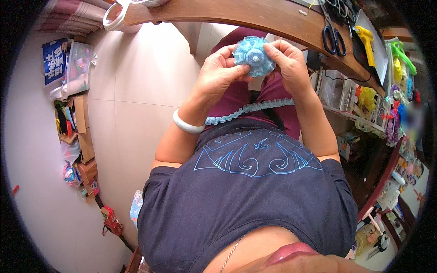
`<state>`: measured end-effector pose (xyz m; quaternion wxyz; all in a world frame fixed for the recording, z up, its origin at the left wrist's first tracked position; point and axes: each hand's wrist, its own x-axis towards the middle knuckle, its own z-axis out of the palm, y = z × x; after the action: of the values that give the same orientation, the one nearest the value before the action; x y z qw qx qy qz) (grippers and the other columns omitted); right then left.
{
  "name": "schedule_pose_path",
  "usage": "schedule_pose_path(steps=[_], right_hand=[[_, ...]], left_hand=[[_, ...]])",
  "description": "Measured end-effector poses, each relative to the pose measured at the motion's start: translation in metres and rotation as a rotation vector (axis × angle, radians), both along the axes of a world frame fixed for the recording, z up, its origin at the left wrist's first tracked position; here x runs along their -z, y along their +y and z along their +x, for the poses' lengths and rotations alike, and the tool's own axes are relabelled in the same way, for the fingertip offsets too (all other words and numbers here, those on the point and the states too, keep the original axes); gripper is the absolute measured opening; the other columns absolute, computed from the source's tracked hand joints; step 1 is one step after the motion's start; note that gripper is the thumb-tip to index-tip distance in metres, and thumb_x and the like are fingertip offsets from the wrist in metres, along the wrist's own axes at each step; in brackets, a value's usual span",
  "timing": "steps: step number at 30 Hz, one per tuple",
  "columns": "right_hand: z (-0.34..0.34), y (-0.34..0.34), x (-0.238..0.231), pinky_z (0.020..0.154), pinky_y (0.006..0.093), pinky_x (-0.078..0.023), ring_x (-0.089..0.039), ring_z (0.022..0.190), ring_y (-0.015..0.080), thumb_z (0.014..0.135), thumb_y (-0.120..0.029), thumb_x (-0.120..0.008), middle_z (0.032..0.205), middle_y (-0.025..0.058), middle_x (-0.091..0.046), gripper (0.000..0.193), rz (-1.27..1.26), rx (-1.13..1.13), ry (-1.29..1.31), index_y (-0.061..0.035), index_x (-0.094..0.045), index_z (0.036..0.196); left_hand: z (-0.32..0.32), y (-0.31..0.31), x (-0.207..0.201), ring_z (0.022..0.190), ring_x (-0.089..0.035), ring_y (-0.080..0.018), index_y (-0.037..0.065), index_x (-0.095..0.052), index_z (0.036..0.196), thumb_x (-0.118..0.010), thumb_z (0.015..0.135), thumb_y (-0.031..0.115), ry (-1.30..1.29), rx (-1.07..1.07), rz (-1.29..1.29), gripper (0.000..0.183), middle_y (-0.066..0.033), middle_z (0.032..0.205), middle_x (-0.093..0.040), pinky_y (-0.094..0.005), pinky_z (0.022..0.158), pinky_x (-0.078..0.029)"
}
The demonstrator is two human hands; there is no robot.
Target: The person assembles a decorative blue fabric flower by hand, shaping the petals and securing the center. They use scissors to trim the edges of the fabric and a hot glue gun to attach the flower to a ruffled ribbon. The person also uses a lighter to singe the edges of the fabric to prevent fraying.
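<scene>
Between my two hands is a light-blue ruffled fabric flower (255,58), its round layers gathered about a small pale centre. My left hand (223,67) grips its left edge, the thumb on top and the fingers behind. My right hand (287,55) pinches the upper right edge between thumb and fingers. A strip of pale blue ruffled trim (248,109) lies across my lap below the flower, running from near my left wrist to my right forearm. What my hidden fingers do behind the flower cannot be seen.
A wooden table edge (218,11) curves along the top. On its right part lie scissors (333,38) with dark handles and a yellow glue gun (365,44). Shelves with colourful craft materials (398,91) stand at right. Cardboard boxes (83,123) and bags line the left wall.
</scene>
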<state>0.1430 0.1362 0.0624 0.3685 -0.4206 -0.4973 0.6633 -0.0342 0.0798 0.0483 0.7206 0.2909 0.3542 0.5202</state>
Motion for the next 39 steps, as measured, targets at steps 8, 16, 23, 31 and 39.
schedule_pose_path(steps=[8, 16, 23, 31, 39], right_hand=[[-0.004, -0.011, 0.016, 0.043, 0.0214, -0.039, -0.051, 0.051, 0.0082, 0.09, -0.019, -0.057, 0.067, 0.002, -0.057, 0.018, -0.072, 0.138, 0.075, -0.0027, -0.057, 0.082], [0.0, -0.016, 0.013, 0.044, 0.0214, -0.042, -0.053, 0.05, 0.0102, 0.091, -0.019, -0.054, 0.069, 0.0037, -0.058, 0.018, -0.165, 0.005, 0.167, -0.0021, -0.056, 0.088], [0.015, -0.008, 0.025, 0.042, 0.0234, -0.045, -0.057, 0.051, 0.0123, 0.091, -0.022, -0.053, 0.071, 0.0044, -0.059, 0.019, -0.266, 0.151, 0.285, -0.0033, -0.056, 0.088], [0.047, -0.02, 0.025, 0.041, 0.0221, -0.045, -0.057, 0.052, 0.0111, 0.091, -0.028, -0.053, 0.072, 0.0052, -0.061, 0.024, -0.34, 0.094, 0.25, -0.0043, -0.057, 0.089], [0.084, -0.039, 0.045, 0.053, 0.0233, -0.05, -0.059, 0.063, 0.0092, 0.09, -0.019, -0.056, 0.08, 0.0033, -0.063, 0.018, -0.204, 0.317, 0.207, -0.0027, -0.061, 0.093]], left_hand=[[0.002, -0.002, 0.005, 0.091, -0.062, -0.0173, 0.003, -0.051, 0.114, -0.056, 0.091, 0.026, -0.211, -0.053, -0.109, 0.034, -0.0072, 0.101, -0.062, -0.0318, 0.078, -0.052], [0.002, 0.003, -0.001, 0.087, -0.06, -0.0124, 0.0, -0.055, 0.109, -0.063, 0.086, 0.011, 0.087, -0.091, -0.005, 0.027, -0.0067, 0.1, -0.062, -0.0267, 0.077, -0.05], [0.018, 0.021, 0.002, 0.105, -0.058, -0.0272, 0.0, -0.043, 0.125, -0.031, 0.09, 0.06, -0.318, 0.093, -0.226, 0.07, -0.0156, 0.117, -0.057, -0.0421, 0.088, -0.048], [0.04, 0.025, 0.02, 0.086, -0.061, -0.0149, 0.0, -0.049, 0.115, -0.062, 0.084, 0.008, -0.025, 0.214, -0.199, 0.035, -0.0077, 0.102, -0.06, -0.026, 0.07, -0.051], [0.075, 0.025, 0.019, 0.097, -0.056, -0.0156, 0.001, -0.039, 0.129, -0.062, 0.083, 0.005, 0.034, 0.324, -0.151, 0.052, -0.0085, 0.114, -0.055, -0.0258, 0.078, -0.048]])
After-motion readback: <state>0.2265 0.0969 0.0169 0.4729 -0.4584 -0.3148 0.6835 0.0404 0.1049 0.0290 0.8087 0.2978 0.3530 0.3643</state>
